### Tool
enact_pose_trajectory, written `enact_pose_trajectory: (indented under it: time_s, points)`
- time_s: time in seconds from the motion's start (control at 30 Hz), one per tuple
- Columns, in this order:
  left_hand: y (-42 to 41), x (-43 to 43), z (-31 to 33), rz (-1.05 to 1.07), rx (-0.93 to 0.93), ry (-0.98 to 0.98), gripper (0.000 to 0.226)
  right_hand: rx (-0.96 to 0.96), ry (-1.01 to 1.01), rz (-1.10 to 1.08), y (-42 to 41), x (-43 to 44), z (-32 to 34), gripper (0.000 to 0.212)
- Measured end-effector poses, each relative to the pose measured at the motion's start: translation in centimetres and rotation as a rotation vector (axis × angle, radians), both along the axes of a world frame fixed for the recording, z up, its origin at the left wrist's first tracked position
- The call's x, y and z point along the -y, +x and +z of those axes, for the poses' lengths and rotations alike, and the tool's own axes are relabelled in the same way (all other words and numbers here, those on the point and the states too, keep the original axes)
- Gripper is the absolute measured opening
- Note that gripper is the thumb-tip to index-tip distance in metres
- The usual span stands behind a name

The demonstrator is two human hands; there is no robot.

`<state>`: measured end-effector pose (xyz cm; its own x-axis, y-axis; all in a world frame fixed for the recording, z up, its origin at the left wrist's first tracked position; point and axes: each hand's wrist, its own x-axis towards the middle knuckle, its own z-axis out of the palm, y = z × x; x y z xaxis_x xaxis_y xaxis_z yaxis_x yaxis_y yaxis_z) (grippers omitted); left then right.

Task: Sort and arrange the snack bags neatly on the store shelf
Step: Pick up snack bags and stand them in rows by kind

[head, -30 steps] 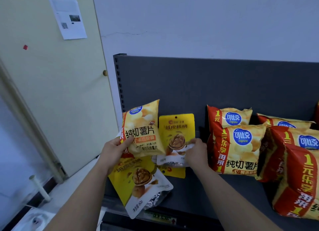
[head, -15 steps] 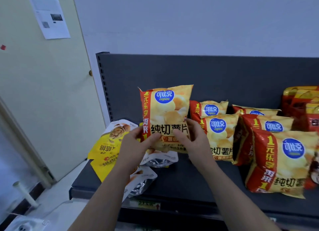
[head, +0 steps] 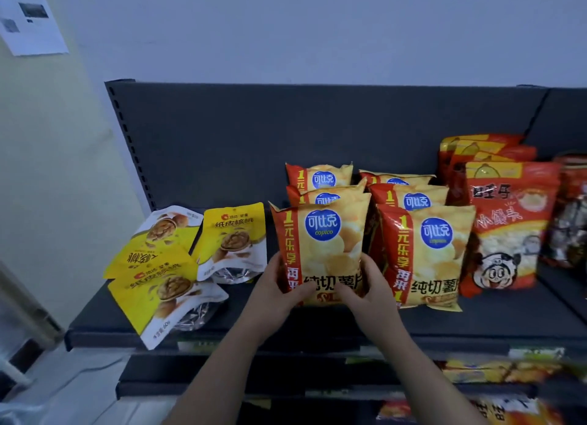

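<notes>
Both hands on one chip bag [head: 320, 250]: left hand [head: 273, 292] curled round its lower left edge, right hand [head: 365, 289] curled round its lower right edge, thumbs across the front, fingers partly closed in a clamp from both sides. Held upright on the shelf [head: 476, 316], at the front of the left chip row [head: 319, 178], two more bags of the same kind standing close behind. Just beside it to the right, a second chip row [head: 425, 246] three deep, front bag touching or nearly touching the held one. Further right, red bags [head: 508, 227] with a cartoon face, stacked upright several deep, then darker packs [head: 571, 221] at the frame edge, too blurred to read. To the left, yellow walnut pouches [head: 233, 234], one leaning against the back panel [head: 254, 132], others lying flat and overlapping in a loose heap, one upside down, the nearest hanging over the front lip. Bare dark shelf between the pouches and the left wrist. Held bag: yellow, puffed, red strip down the left side, blue round logo near the top, chip pictures in the middle, large dark characters low on the front partly covered by the thumbs. Below, a lower shelf [head: 476, 370] with more packets, blurred.
</notes>
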<state>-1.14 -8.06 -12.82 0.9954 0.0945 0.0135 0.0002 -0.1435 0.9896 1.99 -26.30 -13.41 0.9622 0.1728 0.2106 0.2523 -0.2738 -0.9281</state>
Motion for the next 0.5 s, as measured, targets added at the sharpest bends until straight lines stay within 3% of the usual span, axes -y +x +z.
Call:
enact_pose_trajectory:
  time_s: [0.1,0.23,0.5]
  points:
    - [0.9,1.5,-1.3,0.017,-0.006,0.057,0.067,-0.028,0.022,0.019,0.2,0.7,-1.0,0.050]
    - [1.6,2.8,-2.8,0.096,0.022,0.076,0.073,-0.061,-0.019,0.043,0.6,0.9,-2.1,0.064]
    - [1.9,3.3,-2.8,0.159,0.032,0.102,0.074,0.005,-0.115,-0.031,1.0,0.7,-1.8,0.071]
